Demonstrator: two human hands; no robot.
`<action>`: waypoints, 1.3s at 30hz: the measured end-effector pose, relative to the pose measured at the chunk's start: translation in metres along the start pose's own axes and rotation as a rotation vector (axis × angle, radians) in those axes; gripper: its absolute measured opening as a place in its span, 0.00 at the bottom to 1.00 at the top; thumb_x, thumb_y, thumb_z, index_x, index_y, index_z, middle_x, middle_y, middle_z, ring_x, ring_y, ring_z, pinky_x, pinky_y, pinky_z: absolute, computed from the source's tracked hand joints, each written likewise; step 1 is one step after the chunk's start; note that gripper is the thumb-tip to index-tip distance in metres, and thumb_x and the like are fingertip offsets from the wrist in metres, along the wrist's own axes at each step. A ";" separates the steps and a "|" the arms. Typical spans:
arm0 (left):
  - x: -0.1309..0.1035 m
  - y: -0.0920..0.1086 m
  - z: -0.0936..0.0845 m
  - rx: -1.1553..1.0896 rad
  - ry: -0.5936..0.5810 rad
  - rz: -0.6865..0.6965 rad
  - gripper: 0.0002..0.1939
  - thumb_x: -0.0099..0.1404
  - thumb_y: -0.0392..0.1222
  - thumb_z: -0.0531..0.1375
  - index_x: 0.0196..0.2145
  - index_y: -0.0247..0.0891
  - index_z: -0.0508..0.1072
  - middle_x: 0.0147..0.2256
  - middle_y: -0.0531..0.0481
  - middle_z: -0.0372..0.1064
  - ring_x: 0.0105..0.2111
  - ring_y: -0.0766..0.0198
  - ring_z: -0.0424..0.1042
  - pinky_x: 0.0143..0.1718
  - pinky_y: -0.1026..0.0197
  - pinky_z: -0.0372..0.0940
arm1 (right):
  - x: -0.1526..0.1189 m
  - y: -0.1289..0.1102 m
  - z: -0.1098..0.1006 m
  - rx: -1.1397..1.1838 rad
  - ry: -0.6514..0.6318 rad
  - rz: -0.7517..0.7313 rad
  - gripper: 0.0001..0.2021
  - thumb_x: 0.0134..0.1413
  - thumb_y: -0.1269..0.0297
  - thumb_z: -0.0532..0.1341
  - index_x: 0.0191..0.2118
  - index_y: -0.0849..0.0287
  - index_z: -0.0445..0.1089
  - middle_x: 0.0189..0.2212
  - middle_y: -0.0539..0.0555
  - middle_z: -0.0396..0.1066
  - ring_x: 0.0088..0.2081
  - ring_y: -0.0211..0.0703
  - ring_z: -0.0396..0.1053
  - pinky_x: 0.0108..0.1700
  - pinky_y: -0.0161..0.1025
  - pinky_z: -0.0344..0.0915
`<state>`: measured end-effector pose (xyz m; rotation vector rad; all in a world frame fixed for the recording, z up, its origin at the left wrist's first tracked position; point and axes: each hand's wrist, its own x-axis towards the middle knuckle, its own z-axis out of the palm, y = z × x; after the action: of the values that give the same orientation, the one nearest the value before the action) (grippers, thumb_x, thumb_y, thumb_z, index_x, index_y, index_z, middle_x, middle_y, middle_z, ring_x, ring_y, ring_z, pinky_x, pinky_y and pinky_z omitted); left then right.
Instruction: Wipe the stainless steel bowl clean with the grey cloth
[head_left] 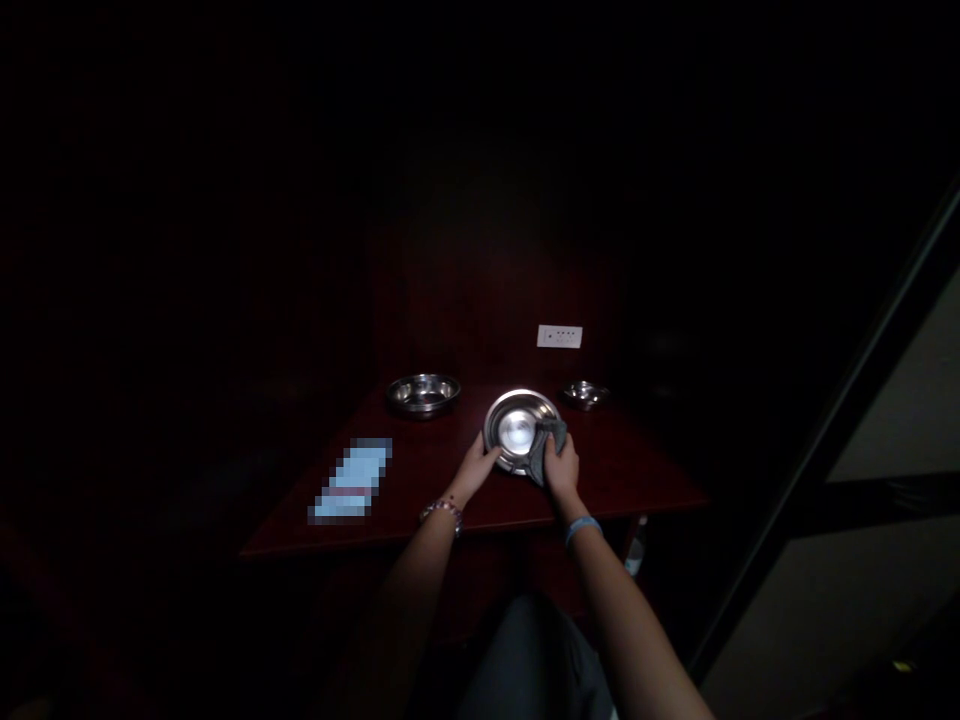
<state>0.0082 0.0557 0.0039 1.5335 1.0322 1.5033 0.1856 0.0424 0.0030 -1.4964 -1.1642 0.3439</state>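
Note:
A round, shiny metal bowl (516, 430) is held tilted toward me above the dark red table. My left hand (475, 470) grips its lower left rim, thumb on the inside. A grey cloth (538, 462) is bunched in my right hand (562, 466), which presses it against the bowl's right side. The fingers of both hands are partly hidden behind the bowl and the cloth.
On the dark red table (420, 500) a wide metal bowl (423, 396) stands back left and a smaller one (585, 394) back right. A pixelated light-blue patch (352, 482) lies at left. A white socket panel (559, 336) is on the back wall.

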 end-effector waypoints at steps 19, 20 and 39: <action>-0.003 0.001 -0.015 0.026 0.066 -0.084 0.21 0.63 0.46 0.57 0.51 0.34 0.76 0.54 0.39 0.76 0.59 0.48 0.71 0.64 0.46 0.61 | -0.004 -0.008 -0.005 0.099 -0.036 -0.057 0.14 0.62 0.54 0.57 0.45 0.57 0.73 0.41 0.59 0.80 0.46 0.51 0.77 0.47 0.40 0.69; -0.004 0.000 -0.014 0.011 0.065 -0.075 0.22 0.64 0.46 0.58 0.51 0.33 0.76 0.55 0.37 0.75 0.59 0.48 0.71 0.64 0.45 0.60 | -0.004 -0.008 -0.005 0.102 -0.036 -0.057 0.15 0.62 0.54 0.56 0.45 0.57 0.73 0.41 0.59 0.80 0.46 0.51 0.77 0.47 0.39 0.69; -0.003 -0.003 -0.003 0.070 0.014 -0.020 0.19 0.62 0.43 0.61 0.50 0.35 0.75 0.53 0.35 0.77 0.55 0.43 0.74 0.62 0.46 0.64 | -0.002 -0.005 -0.006 0.065 -0.021 -0.065 0.17 0.62 0.53 0.56 0.48 0.57 0.74 0.43 0.60 0.80 0.46 0.53 0.77 0.47 0.41 0.70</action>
<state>0.0046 0.0539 -0.0006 1.5581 1.1158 1.4797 0.1872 0.0367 0.0083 -1.3983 -1.2042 0.3506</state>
